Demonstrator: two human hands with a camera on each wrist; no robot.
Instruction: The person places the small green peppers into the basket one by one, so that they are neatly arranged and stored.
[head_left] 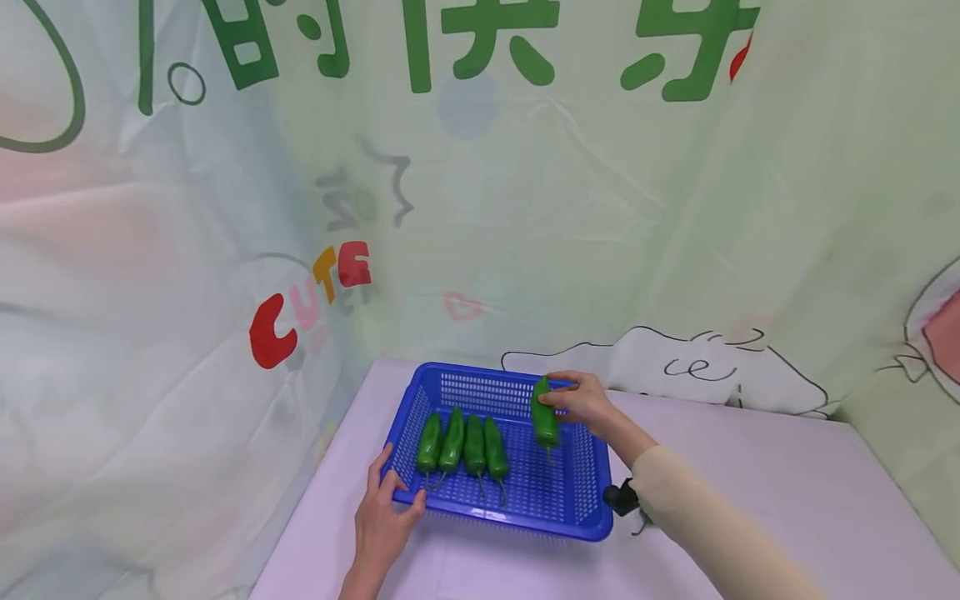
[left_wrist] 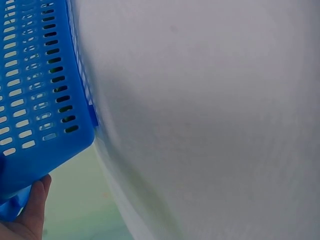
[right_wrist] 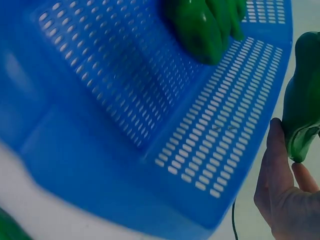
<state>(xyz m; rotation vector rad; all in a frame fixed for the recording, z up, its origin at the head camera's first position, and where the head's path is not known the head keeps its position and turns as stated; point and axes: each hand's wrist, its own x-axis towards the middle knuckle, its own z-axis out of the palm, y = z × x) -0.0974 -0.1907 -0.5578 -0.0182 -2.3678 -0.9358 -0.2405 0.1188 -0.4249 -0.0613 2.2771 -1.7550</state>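
A blue plastic basket with slotted walls stands on the table. Several green peppers lie side by side in its left half, stems toward the front. My left hand grips the basket's near left corner, fingers and thumb at the rim; the left wrist view shows fingers against the basket's underside corner. Over the right half of the basket, my right hand pinches another green pepper, its stem end pointing down. The right wrist view also shows this held pepper beside the fingers.
A light table extends to the right of the basket. Partly hidden by my right wrist, a green pepper lies there. A black wrist device sits on that arm. Printed cloth hangs behind and at the sides.
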